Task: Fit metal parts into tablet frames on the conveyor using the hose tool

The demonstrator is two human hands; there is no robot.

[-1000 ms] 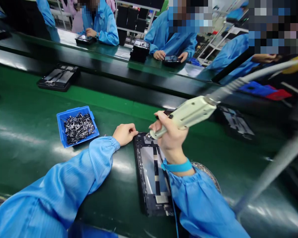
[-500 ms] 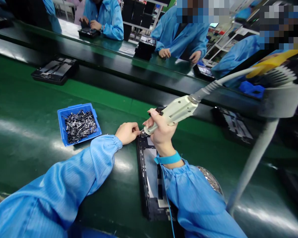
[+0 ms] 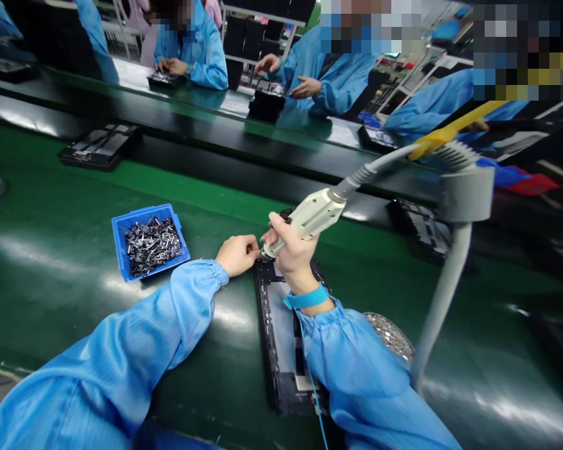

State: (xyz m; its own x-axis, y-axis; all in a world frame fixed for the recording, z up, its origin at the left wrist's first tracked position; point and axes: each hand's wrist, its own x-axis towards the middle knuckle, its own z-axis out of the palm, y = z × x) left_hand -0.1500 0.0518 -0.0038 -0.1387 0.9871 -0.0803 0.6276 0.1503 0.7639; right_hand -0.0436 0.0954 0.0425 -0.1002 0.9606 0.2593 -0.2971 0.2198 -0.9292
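I see the right hand (image 3: 296, 251) with fingers clamped round a pale power screwdriver (image 3: 316, 214), tip at the far left corner of the black device (image 3: 281, 340) on the desk (image 3: 211, 375). The left hand (image 3: 237, 255) meets that corner; whether its fingers pinch anything, I can't tell.

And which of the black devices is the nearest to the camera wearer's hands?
The black device at centre front: the left hand and right hand are at its far end. The others all lie farther away.
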